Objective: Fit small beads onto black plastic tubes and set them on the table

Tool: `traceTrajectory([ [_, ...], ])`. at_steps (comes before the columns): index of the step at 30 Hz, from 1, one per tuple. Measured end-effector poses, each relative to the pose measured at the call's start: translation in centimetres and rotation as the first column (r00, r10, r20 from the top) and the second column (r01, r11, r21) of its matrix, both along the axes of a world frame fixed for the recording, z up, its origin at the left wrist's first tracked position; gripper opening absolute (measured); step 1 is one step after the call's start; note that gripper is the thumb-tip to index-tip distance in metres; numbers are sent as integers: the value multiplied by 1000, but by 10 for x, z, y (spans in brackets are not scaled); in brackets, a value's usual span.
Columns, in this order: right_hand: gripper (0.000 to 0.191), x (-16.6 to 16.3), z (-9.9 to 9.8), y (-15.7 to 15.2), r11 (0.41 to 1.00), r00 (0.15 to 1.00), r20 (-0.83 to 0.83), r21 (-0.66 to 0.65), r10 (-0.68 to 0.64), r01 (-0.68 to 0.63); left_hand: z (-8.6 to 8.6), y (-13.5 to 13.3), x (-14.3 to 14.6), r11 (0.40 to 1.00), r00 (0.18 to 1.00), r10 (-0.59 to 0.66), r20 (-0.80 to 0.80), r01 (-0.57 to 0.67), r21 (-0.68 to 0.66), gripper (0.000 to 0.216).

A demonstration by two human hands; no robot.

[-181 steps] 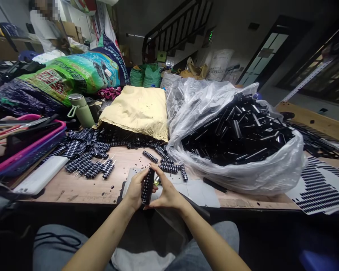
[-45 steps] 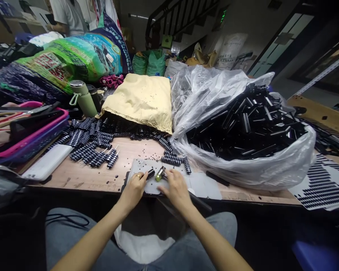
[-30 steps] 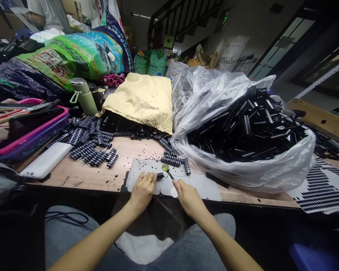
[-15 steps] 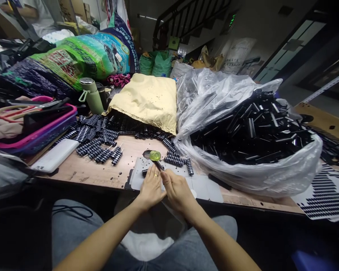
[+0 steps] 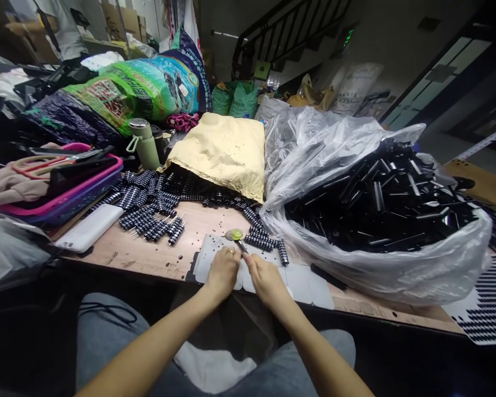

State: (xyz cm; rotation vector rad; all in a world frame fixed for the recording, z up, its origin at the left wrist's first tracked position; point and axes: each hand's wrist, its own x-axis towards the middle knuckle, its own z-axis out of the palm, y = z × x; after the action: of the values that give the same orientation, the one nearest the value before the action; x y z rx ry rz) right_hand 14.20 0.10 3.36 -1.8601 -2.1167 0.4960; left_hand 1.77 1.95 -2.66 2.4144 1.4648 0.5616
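Both my hands rest close together on a grey-white sheet (image 5: 297, 278) at the near edge of the wooden table (image 5: 157, 256). My right hand (image 5: 264, 278) is closed on a small tool with a yellow-green handle (image 5: 234, 235), the handle pointing away from me. My left hand (image 5: 223, 270), a ring on one finger, is closed beside it, pinching something I cannot make out. Rolls of dark blue striped parts (image 5: 267, 242) lie just beyond the tool.
A clear plastic bag (image 5: 380, 264) heaped with black tubes fills the right side. A yellow sack (image 5: 223, 151) lies behind, more striped rolls (image 5: 149, 207) spread at left, with a white slab (image 5: 89, 227), a pink basket (image 5: 66, 187) and a green flask (image 5: 143, 144).
Six seconds ago both hands held a striped roll upright. Since then the roll is gone from them, my right hand picked up the green-handled tool, and both hands came together on the sheet.
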Motion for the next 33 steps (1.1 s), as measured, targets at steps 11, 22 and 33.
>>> traceTrajectory([
  [11,38,52,-58,-2,978,926,356,202,-123,52,16,175,-44,846,850,527,-27,-527,-85,31],
  [22,22,110,-15,61,899,900,280,380,-335,217,3,131,-74,874,874,486,-13,-486,17,30],
  [33,18,165,8,111,864,700,511,240,-500,442,-27,-11,-80,919,953,288,91,-301,254,26],
])
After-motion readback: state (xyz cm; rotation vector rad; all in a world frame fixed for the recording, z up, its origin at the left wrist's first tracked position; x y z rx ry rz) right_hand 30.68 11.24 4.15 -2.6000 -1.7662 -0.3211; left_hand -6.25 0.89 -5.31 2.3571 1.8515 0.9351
